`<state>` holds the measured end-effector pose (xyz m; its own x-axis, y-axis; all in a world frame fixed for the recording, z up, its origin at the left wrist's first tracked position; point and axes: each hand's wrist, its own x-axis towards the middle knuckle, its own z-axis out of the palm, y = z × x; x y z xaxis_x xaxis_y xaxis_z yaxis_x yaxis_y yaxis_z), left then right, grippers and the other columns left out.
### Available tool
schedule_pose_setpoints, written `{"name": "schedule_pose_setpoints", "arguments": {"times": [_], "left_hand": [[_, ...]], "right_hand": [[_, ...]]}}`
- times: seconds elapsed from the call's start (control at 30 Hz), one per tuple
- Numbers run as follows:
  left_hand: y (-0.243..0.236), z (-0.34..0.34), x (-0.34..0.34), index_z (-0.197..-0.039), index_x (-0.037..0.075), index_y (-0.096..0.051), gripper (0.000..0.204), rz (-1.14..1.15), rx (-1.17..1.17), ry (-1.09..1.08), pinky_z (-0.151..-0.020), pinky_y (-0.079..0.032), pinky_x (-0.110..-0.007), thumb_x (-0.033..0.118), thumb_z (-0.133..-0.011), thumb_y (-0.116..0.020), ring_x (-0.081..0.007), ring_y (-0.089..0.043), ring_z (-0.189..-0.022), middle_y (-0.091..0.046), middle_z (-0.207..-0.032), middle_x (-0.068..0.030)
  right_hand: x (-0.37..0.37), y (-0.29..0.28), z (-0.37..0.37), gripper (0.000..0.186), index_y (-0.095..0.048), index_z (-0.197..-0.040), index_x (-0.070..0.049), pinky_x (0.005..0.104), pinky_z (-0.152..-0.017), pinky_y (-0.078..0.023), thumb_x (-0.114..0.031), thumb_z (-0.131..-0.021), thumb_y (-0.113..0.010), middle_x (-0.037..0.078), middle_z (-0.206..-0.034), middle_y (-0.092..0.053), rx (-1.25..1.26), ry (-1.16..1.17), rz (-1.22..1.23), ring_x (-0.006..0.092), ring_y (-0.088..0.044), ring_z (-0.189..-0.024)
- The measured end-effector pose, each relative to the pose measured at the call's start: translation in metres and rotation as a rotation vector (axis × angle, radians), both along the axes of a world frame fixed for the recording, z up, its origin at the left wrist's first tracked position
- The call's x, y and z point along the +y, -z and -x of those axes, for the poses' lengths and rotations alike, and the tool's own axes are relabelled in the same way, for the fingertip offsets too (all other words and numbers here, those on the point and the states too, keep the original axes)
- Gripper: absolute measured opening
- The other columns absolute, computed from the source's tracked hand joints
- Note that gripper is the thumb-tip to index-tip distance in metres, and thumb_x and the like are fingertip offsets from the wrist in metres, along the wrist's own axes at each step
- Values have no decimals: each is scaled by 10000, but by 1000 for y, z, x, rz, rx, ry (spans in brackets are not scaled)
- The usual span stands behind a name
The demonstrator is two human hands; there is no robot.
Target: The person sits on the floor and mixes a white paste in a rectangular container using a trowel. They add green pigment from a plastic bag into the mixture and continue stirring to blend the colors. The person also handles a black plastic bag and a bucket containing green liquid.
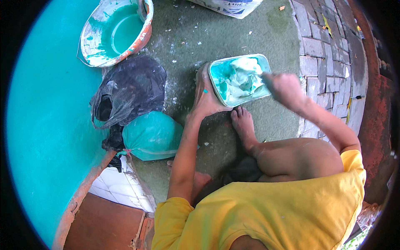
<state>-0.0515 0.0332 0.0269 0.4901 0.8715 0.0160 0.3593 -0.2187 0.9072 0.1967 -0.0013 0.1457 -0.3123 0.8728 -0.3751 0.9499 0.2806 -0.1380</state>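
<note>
A shallow rectangular plastic tub (251,100) stands on the ground ahead of me, its inside smeared with turquoise. It holds a lump of thick white and pale-green paste (243,77). My left hand (206,96) grips the tub's left side, fingers wrapped along the wall, with a turquoise spot on the skin. At the right rim, my right hand (288,91) is closed around a dark grey tool (268,82). Its near end points into the tub over the paste. Motion blurs this hand and the tool, so the tool's exact kind is unclear.
Far left stands an orange bucket (143,39) smeared white and turquoise inside. Nearer lie a black plastic bag (141,85) and a tied turquoise bag (152,135), beside the turquoise wall (46,125). A white sack (233,6) sits at the far edge; paving bricks (314,48) run along the right.
</note>
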Motion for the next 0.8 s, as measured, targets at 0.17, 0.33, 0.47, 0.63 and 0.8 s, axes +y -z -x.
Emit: {"name": "schedule_pose_setpoints", "arguments": {"times": [0.17, 0.33, 0.47, 0.63, 0.8], "left_hand": [[-4, 1, 4, -1447, 4, -148, 1348, -22, 6, 12, -1100, -293, -539, 353, -411, -939, -452, -319, -1315, -321, -1393, -249], [0, 8, 5, -1455, 19, -138, 1349, -42, 32, 28, -1104, -289, -541, 336, -417, -938, -457, -320, -1313, -322, -1396, -249], [-4, 9, 14, -1460, 31, -133, 1348, 32, 53, 61, -1113, -280, -541, 309, -415, -937, -458, -318, -1313, -325, -1396, -245], [-22, 0, 29, -1457, 33, -135, 1346, -15, 77, 137, -1119, -277, -537, 284, -405, -938, -453, -305, -1327, -327, -1397, -238], [-10, 5, 25, -1448, 32, -148, 1341, -13, 66, 103, -1111, -289, -538, 290, -397, -939, -448, -318, -1319, -334, -1390, -238]], "right_hand": [[-2, -5, 20, 291, -526, -1095, 43, 413, -534, -534, -27, -815, -558, 167, -784, -634, 75, -205, 60, 316, -673, -650], [10, -40, -6, 338, -571, -1173, -23, 386, -546, -529, -52, -837, -556, 119, -803, -625, 24, -335, 38, 265, -665, -668], [32, -55, -18, 341, -606, -1192, -97, 353, -586, -535, -98, -854, -564, 81, -834, -614, -2, -414, -115, 223, -652, -730], [59, -17, -28, 387, -577, -1246, -85, 354, -588, -535, -113, -860, -570, 80, -814, -590, 16, -500, -235, 205, -643, -729], [56, 6, -65, 266, -604, -1090, -68, 403, -563, -498, -81, -824, -612, 130, -738, -594, -14, -326, -54, 292, -627, -660]]}}
